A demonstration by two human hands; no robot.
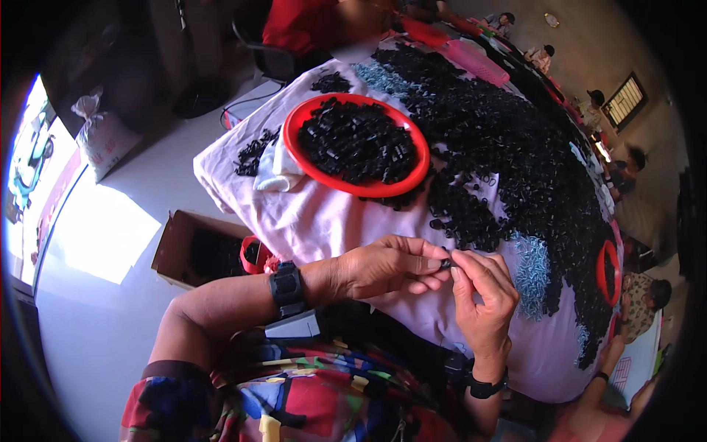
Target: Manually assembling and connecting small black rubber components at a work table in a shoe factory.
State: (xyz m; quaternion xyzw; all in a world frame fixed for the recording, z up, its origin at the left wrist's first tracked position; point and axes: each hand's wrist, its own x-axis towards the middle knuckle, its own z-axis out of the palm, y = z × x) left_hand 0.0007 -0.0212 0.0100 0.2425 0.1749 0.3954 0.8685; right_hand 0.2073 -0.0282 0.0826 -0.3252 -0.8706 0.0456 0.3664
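Note:
Over the near edge of the cloth-covered table, my left hand pinches a small black part between thumb and fingers. My right hand meets it from the right, with thumb and forefinger closed at the same part. Whether a second tiny piece sits between the fingertips is hidden. Just right of my right hand lies a heap of small blue-grey pieces, screw-like in shape. Loose black parts are spread beyond my hands. A red round tray full of similar black parts stands farther off.
Pink-white cloth covers the table. A white rag lies beside the tray. On the floor at left stand an open cardboard box and a tied white sack. Several people sit along the table's far right side, near another red tray.

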